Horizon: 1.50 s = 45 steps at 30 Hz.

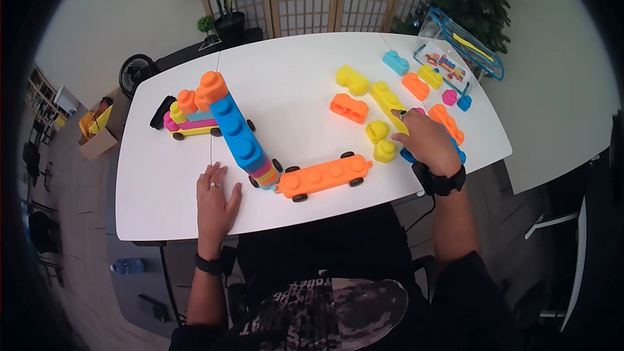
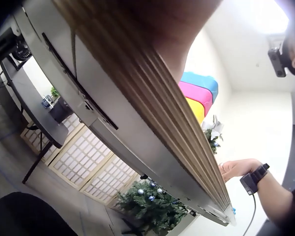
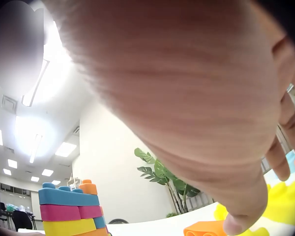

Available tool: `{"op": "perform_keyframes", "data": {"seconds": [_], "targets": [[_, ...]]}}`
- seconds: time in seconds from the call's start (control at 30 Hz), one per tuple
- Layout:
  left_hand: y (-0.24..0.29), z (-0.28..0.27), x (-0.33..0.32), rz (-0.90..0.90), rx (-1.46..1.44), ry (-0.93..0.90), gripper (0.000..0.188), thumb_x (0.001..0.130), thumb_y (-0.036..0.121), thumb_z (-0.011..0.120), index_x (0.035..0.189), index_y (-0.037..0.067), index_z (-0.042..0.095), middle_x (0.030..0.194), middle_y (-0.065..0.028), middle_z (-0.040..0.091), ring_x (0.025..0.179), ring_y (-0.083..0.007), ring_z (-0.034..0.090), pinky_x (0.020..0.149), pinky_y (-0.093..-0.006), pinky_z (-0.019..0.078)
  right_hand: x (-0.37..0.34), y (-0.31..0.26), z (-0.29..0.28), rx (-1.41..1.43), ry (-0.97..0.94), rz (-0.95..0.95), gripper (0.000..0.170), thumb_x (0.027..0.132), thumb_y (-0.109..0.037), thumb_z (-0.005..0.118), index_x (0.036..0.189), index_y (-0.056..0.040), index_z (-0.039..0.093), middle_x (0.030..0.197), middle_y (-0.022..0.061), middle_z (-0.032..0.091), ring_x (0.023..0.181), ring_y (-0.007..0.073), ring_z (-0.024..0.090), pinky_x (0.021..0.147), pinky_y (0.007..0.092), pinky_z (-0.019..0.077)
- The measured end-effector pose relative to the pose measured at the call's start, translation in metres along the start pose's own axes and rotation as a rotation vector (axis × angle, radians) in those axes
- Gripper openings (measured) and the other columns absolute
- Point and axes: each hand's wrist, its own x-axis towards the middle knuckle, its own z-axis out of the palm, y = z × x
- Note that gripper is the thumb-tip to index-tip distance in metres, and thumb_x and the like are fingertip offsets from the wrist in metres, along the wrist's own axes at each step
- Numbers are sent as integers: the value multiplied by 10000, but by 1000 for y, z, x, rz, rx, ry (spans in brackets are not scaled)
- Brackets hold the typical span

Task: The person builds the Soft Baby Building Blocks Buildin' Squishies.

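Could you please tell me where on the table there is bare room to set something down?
Between the block tower and the loose blocks, behind the orange wagon; also left of the left hand. It is crowded around the right hand.

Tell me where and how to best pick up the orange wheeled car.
Probably from above, grip the orange wheeled car at mid-length, thumb on one long side, fingers on the other. Those sides run straight between the wheels, which stick out near both ends. Favor approaching from the right, since its left end meets the tall block tower's base.
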Motion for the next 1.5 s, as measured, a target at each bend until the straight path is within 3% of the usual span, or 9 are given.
{"op": "perform_keyframes", "data": {"seconds": [0.23,0.37,0.47,0.7,0.9,1.03,1.23,1.37,1.5], "targets": [[14,-4,-8,185,-105,-21,456,927,191,789,1328,43,631,1329,-170,651,1311,-420,588,1248,-648,329,-20,-15,12,105,-86,-122,540,1003,-232,752,1528,-165,645,1218,153,685,1161,335,676,966,438,563],[33,5,-17,188,-113,-90,633,953,262,776,1465,-15,529,1353,-203,616,1331,-433,570,1285,-665,253,-42,-38,38,111,-182,-282,472,1013,-239,735,1470,-129,689,1248,158,695,1165,340,670,995,434,555],[38,14,-16,174,-59,-102,713,976,331,777,1495,-68,496,1378,-231,595,1348,-439,560,1295,-666,228,-60,-32,56,295,85,-428,234,993,-168,743,1115,31,755,1107,148,687,1075,346,688,907,441,579],[41,16,-9,91,-120,-115,520,1059,245,704,1428,-83,542,1364,-274,613,1343,-460,551,1298,-609,264,-64,102,35,-122,435,365,339,982,-215,781,1295,-92,737,1264,162,711,1132,359,708,930,469,589],[38,14,-6,88,-155,-54,385,1041,137,703,1366,-35,588,1325,-242,610,1261,-442,554,1121,-515,437,-74,164,68,47,289,370,505,889,-231,882,1337,-73,711,1208,188,762,1125,386,738,944,474,591],[33,21,-6,102,-98,2,419,1032,203,736,1357,-27,606,1359,-209,622,1286,-430,566,1241,-564,365,-84,170,61,124,284,361,576,848,-61,887,1391,-67,693,1200,202,774,1136,357,750,937,450,592],[40,21,-4,89,-78,21,342,1086,190,654,1337,-38,607,1317,-217,626,1274,-438,566,1229,-556,379,-92,36,-3,348,516,229,524,888,53,810,1387,-58,701,1284,204,752,1218,372,730,1018,447,582],[42,21,-3,96,-43,36,332,1099,192,630,1338,-37,610,1311,-219,633,1261,-450,572,1222,-554,388,-66,-47,8,453,257,-348,460,910,31,771,1355,-81,728,1331,167,730,1198,369,723,1040,428,575],[39,24,-4,93,-32,46,320,1101,194,625,1334,-25,616,1317,-218,636,1251,-452,577,1220,-572,389,-43,-86,28,399,148,-441,447,920,12,756,1353,-97,749,1344,139,722,1189,368,707,1024,429,576]]}}
